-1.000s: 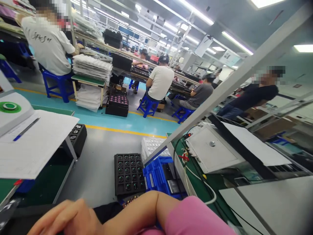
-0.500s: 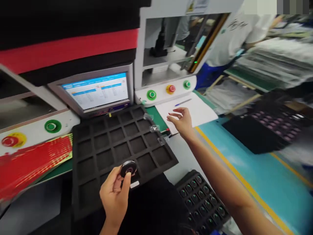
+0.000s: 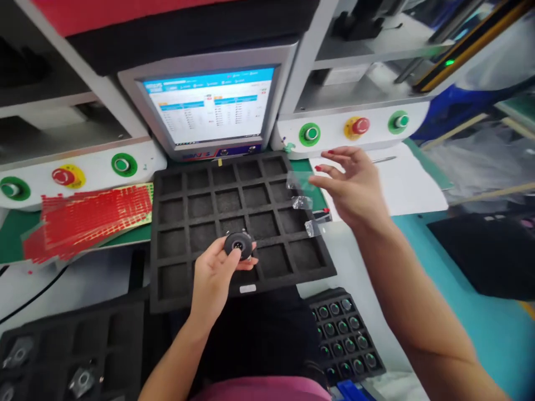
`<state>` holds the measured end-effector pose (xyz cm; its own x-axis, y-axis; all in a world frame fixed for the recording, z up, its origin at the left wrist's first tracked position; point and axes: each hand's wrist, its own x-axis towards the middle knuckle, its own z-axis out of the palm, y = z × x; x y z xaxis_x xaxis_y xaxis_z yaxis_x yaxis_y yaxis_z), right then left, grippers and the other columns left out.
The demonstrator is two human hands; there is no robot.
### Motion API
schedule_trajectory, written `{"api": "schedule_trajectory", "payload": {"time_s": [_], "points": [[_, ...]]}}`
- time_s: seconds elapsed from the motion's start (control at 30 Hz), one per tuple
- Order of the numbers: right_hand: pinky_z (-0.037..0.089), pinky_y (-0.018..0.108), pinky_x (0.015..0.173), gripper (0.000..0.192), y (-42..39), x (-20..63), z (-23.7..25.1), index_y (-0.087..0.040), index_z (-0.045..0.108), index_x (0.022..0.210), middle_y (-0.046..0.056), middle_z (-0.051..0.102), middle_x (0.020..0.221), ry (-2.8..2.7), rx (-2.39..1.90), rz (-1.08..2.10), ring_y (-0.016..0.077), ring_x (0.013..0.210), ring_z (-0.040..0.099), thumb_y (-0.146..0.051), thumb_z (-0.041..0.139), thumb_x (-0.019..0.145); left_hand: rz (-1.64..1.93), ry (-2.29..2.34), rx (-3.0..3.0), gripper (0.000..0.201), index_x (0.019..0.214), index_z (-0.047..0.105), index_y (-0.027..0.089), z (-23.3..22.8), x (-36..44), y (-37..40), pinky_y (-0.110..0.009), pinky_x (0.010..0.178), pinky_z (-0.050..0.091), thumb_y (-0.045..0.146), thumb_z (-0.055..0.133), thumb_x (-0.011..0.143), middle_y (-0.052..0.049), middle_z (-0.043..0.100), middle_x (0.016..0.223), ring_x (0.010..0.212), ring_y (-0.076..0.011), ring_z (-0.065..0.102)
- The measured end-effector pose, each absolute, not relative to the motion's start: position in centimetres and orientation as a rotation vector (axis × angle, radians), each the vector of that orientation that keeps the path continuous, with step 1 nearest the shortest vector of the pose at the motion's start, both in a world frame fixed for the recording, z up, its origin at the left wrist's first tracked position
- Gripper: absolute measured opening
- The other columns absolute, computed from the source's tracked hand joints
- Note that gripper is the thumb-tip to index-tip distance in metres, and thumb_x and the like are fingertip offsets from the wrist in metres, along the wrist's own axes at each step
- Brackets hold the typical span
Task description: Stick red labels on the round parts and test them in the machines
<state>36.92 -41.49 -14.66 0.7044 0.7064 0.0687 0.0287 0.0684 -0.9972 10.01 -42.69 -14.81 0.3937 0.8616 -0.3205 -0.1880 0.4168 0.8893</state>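
Observation:
My left hand [image 3: 215, 275] grips a small round black part [image 3: 237, 244] with a pale centre, held just above the empty black foam tray [image 3: 200, 207] with square pockets. My right hand [image 3: 353, 186] hovers open, fingers spread, at the tray's right edge. Several small clear plastic pieces [image 3: 301, 201] stick up along that edge, just left of its fingers. Nothing lies in the right hand.
A monitor [image 3: 211, 106] stands behind the tray. Green and red push buttons [image 3: 353, 127] sit on white panels either side. Red sticker sheets [image 3: 87, 217] lie at left, white paper with a pen [image 3: 401, 178] at right. A tray of round parts [image 3: 345, 337] is low right, another foam tray [image 3: 62, 356] low left.
My view swung from the factory aisle down to the workstation. My left hand carried the round part forward over the tray, and my right hand drew closer to the clear pieces.

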Motion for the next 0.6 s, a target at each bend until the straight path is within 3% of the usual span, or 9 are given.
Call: {"api": "schedule_trajectory", "payload": {"time_s": [0.07, 0.27, 0.6], "points": [[0.059, 0.035, 0.086, 0.054, -43.7, 34.7, -12.0, -0.027, 0.056, 0.091, 0.002, 0.061, 0.111, -0.832, -1.286, 0.717, 0.0194, 0.097, 0.062, -0.015, 0.087, 0.048, 0.784, 0.85, 0.84, 0.031, 0.099, 0.076, 0.013, -14.5, 10.1, -43.0, -0.016, 0.064, 0.062, 0.038, 0.083, 0.081, -0.01, 0.081, 0.094, 0.07, -0.0157, 0.077], [0.06, 0.023, 0.059, 0.049, -47.5, 28.1, -9.0, -0.027, 0.062, 0.095, 0.001, 0.063, 0.118, -0.894, -1.128, 1.034, 0.0128, 0.08, 0.063, -0.013, 0.091, 0.058, 0.835, 0.693, 0.708, 0.039, 0.097, 0.078, 0.013, -13.8, 9.9, -44.9, -0.021, 0.064, 0.063, 0.05, 0.077, 0.084, -0.009, 0.081, 0.085, 0.07, -0.019, 0.078], [0.064, 0.02, 0.059, 0.046, -48.0, 25.4, -9.0, -0.028, 0.064, 0.096, 0.002, 0.058, 0.119, -0.908, -1.032, 1.138, 0.0122, 0.083, 0.064, -0.002, 0.083, 0.063, 0.936, 0.708, 0.742, 0.049, 0.09, 0.078, 0.01, -12.6, 9.6, -46.8, -0.032, 0.067, 0.065, 0.058, 0.07, 0.086, -0.01, 0.08, 0.082, 0.07, -0.0233, 0.077]]}}
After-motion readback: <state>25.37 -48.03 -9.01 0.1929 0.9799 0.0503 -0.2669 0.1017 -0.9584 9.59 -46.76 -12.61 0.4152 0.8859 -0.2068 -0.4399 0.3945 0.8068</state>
